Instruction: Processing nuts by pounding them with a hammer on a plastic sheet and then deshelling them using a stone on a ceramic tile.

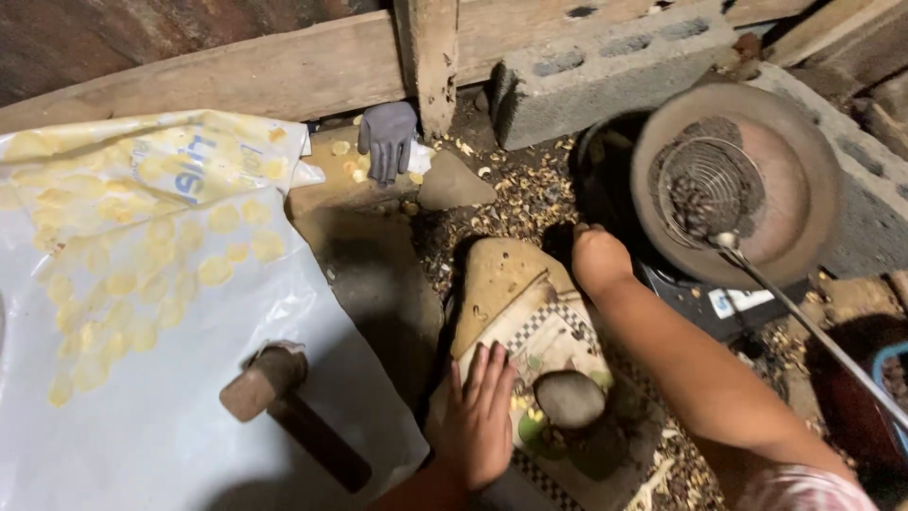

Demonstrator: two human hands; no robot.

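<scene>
While the left hand (478, 416) lies flat, fingers spread, on the patterned cloth (558, 336) beside a round stone (569, 397), the right hand (598, 257) sits fisted farther off, near the pan (799, 189) with its wire skimmer (707, 194).

I see a dirt floor (378, 284) littered with husks, rough wooden planks (284, 71) along the far wall, grey concrete blocks (605, 66) far right, under dim, warm light.

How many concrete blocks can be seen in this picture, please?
2. One concrete block lies at the top centre, against the wooden wall. Another concrete block runs along the right edge, behind the round pan. More may be hidden.
</scene>
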